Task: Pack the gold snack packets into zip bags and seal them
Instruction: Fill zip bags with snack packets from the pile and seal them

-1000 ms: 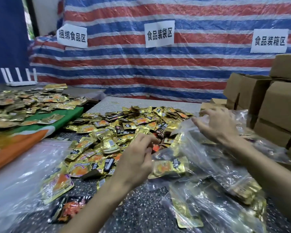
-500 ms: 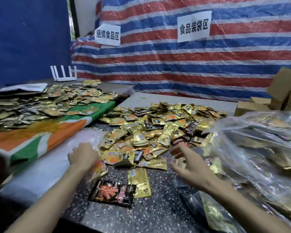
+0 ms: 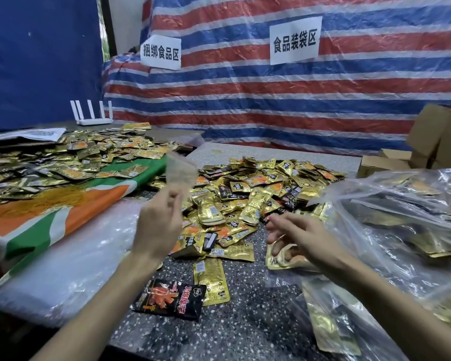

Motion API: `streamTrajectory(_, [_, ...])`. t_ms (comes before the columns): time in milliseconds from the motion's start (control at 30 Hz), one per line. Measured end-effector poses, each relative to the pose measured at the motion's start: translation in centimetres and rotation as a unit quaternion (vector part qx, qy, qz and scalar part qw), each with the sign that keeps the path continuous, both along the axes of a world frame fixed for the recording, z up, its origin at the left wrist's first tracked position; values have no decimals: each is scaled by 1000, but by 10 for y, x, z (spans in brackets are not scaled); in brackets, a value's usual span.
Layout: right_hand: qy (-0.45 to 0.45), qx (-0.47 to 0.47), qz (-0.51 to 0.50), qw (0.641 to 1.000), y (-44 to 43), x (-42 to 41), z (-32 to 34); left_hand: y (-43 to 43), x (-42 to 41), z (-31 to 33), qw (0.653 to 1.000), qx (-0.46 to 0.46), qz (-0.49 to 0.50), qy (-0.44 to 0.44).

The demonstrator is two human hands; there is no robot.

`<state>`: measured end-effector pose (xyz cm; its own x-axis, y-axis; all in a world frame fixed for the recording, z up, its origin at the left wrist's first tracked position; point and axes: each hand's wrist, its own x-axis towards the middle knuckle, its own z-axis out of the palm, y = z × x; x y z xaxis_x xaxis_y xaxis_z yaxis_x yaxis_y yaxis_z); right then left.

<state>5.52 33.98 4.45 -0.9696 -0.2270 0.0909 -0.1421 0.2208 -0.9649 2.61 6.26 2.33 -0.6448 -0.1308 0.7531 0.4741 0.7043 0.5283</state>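
Pinching 1 empty zip bag (image 3: 180, 170) by lower edge, left grip (image 3: 158, 225) held raised over table (image 3: 245, 324) middle. Above gold packets (image 3: 245, 201) heaped mid-table, right grip (image 3: 301, 239) slack, empty. Risk: limp film; unless mouth is spread by 2 grips, packets may be dropped beside it.

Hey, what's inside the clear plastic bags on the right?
Gold snack packets show through the clear plastic bags; glare and folds hide how many.
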Motion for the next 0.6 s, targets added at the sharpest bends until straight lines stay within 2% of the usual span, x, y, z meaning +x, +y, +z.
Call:
streamTrajectory(100, [-72,-82,6,994,0,0,10,37,22,3,985,-93,-122,73])
streamTrajectory(200, [-117,-128,2,985,3,-1,17,61,36,-8,953,-199,-185,135])
streamTrajectory(333, [-109,-69,18,992,13,1,16,81,46,-30,909,-286,-250,172])
streamTrajectory(467, [-120,-16,31,992,22,6,8,86,45,-45,912,-268,-278,142])
streamTrajectory(533, [-134,-17,28,990,28,5,4,85,45,-47,930,-215,-292,64])
streamTrajectory(600, [-138,-18,32,990,28,5,4,87,48,-42,940,-79,-322,-81])
